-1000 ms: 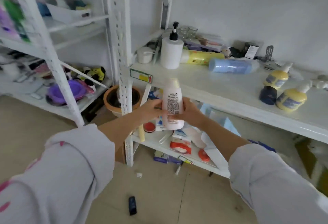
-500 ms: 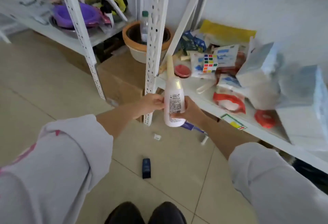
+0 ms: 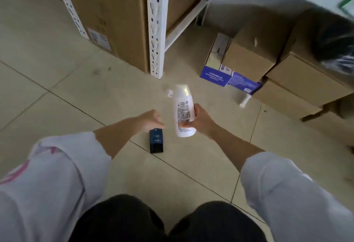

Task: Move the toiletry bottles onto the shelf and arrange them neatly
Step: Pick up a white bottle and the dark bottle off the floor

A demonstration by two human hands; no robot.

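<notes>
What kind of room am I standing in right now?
Probably a storeroom or stockroom: white slotted metal shelving uprights, stacked cardboard boxes along the wall, and a bare tiled floor with a small dark blue bottle lying on it.

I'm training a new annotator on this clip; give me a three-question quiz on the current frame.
1. True or false: the white bottle is held by both hands.
2. The left hand reaches toward: A) the dark blue item on the floor, B) a cardboard box, C) the shelf post.
3. Fill in: the dark blue item lies on the ____.

Key: 1 false, only the right hand holds it; 2 A; 3 floor.
</notes>
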